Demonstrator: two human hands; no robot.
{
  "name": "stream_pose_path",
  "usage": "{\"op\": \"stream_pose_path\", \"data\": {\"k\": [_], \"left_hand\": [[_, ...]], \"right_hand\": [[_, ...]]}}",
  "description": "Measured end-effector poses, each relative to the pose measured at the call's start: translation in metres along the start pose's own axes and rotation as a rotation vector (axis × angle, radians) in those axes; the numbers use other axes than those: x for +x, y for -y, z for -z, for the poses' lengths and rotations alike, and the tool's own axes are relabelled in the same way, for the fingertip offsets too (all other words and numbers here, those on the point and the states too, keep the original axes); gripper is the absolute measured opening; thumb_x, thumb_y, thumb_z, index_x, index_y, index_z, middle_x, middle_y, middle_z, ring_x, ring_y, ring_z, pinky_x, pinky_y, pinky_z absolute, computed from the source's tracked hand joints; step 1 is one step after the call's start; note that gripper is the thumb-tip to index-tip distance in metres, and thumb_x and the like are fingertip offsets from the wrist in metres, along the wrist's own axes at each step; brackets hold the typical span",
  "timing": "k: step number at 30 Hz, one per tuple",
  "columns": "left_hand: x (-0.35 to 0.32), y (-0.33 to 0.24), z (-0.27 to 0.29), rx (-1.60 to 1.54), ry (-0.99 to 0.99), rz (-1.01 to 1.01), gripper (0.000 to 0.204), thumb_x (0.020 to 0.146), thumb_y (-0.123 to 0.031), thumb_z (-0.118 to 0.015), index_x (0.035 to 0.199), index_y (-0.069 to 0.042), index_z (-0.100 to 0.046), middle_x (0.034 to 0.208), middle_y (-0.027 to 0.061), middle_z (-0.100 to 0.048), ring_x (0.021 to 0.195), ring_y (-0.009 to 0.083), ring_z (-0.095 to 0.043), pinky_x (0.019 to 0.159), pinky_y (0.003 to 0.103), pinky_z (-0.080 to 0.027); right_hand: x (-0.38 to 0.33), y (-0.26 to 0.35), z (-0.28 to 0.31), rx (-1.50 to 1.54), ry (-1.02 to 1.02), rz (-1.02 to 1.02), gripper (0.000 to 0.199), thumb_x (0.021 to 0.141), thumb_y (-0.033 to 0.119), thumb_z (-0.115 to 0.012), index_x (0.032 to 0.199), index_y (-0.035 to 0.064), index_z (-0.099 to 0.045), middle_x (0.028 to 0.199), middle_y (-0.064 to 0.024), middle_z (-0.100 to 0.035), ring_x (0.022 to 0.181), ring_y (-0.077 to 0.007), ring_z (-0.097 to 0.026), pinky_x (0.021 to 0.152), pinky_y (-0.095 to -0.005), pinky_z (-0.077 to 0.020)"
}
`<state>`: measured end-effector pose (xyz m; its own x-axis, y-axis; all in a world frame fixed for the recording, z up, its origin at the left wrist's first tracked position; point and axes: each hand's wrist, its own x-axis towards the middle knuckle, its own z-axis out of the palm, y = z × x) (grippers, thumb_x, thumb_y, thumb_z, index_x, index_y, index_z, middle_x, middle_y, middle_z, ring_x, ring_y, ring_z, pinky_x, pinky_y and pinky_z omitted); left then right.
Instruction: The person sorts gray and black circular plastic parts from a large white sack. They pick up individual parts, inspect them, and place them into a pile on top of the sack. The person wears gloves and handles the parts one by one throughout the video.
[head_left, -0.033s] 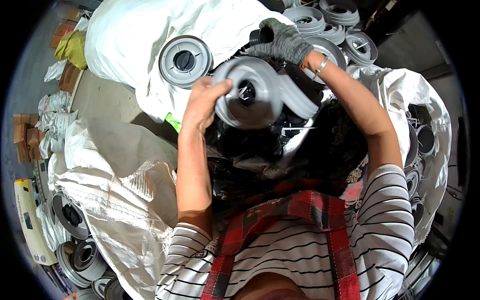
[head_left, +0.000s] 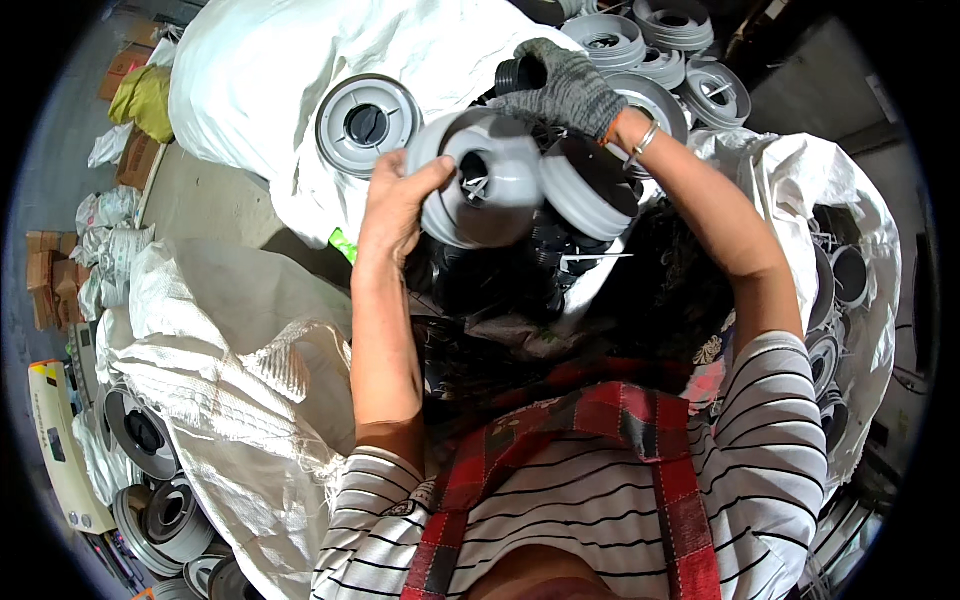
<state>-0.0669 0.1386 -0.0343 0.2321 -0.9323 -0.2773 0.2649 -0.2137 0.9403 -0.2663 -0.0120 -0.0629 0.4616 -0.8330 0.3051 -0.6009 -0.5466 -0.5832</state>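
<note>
My bare left hand (head_left: 395, 205) grips the left rim of a round grey plastic part (head_left: 480, 215), thumb on top. The part is tilted and blurred, with a dark opening and a white sprue in its middle. My right hand (head_left: 565, 92), in a grey knitted glove, is closed round a black ribbed plastic ring (head_left: 512, 76). Below the glove another grey round part (head_left: 585, 205) leans with its dark hollow side showing. Black plastic pieces (head_left: 550, 245) lie beneath, partly hidden. A flat grey disc with a black centre (head_left: 368, 125) rests on the white sack (head_left: 260, 75).
Stacked grey rings (head_left: 605, 42) stand at the far right. An open white sack (head_left: 800, 165) on the right holds more parts. A white woven sack (head_left: 230, 340) lies on the left, near more round parts (head_left: 175, 515) and a pale yellow-topped device (head_left: 60, 440). Cardboard boxes (head_left: 45, 270) stand far left.
The grey part in my left hand has shifted slightly left and tilted. The grey part beside it has turned to show more of its dark hollow side. My right hand has barely moved.
</note>
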Motion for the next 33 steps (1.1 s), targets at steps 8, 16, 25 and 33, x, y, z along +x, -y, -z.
{"op": "stream_pose_path", "data": {"k": [8, 16, 25, 33], "left_hand": [[0.000, 0.013, -0.006, -0.272, 0.191, -0.075, 0.037, 0.079, -0.007, -0.065, 0.112, 0.006, -0.054, 0.104, 0.0120, -0.062, 0.096, 0.0180, -0.058, 0.086, 0.032, -0.047], [-0.005, 0.011, -0.010, -0.223, 0.266, -0.035, 0.040, 0.082, -0.010, -0.064, 0.117, 0.006, -0.051, 0.109, 0.0129, -0.059, 0.099, 0.0198, -0.058, 0.086, 0.033, -0.048], [-0.009, 0.013, -0.022, -0.277, 0.343, -0.068, 0.041, 0.082, -0.010, -0.066, 0.117, 0.005, -0.051, 0.110, 0.0123, -0.060, 0.098, 0.0200, -0.059, 0.089, 0.033, -0.047], [-0.015, 0.025, -0.032, 0.136, 0.119, -0.188, 0.037, 0.069, -0.006, -0.077, 0.100, 0.001, -0.058, 0.085, 0.0052, -0.065, 0.080, 0.0149, -0.062, 0.075, 0.030, -0.051]], "right_hand": [[-0.040, 0.062, -0.002, 0.086, 0.070, 0.151, 0.085, 0.064, 0.053, -0.072, 0.123, -0.0025, -0.049, 0.119, -0.0221, -0.053, 0.112, -0.0337, -0.051, 0.097, -0.0389, -0.0399], [-0.048, 0.054, -0.009, -0.098, 0.104, 0.327, 0.076, 0.067, 0.046, -0.071, 0.124, 0.0004, -0.049, 0.117, -0.0215, -0.052, 0.113, -0.0344, -0.048, 0.097, -0.0405, -0.0396], [-0.054, 0.051, -0.010, 0.039, -0.006, 0.244, 0.069, 0.066, 0.042, -0.071, 0.118, -0.0003, -0.054, 0.116, -0.0208, -0.053, 0.112, -0.0330, -0.050, 0.096, -0.0401, -0.0401], [-0.047, 0.044, -0.011, 0.634, 0.131, -0.182, 0.053, 0.078, 0.036, -0.068, 0.113, -0.0015, -0.054, 0.085, -0.0134, -0.063, 0.063, -0.0208, -0.061, 0.057, -0.0298, -0.0498]]}}
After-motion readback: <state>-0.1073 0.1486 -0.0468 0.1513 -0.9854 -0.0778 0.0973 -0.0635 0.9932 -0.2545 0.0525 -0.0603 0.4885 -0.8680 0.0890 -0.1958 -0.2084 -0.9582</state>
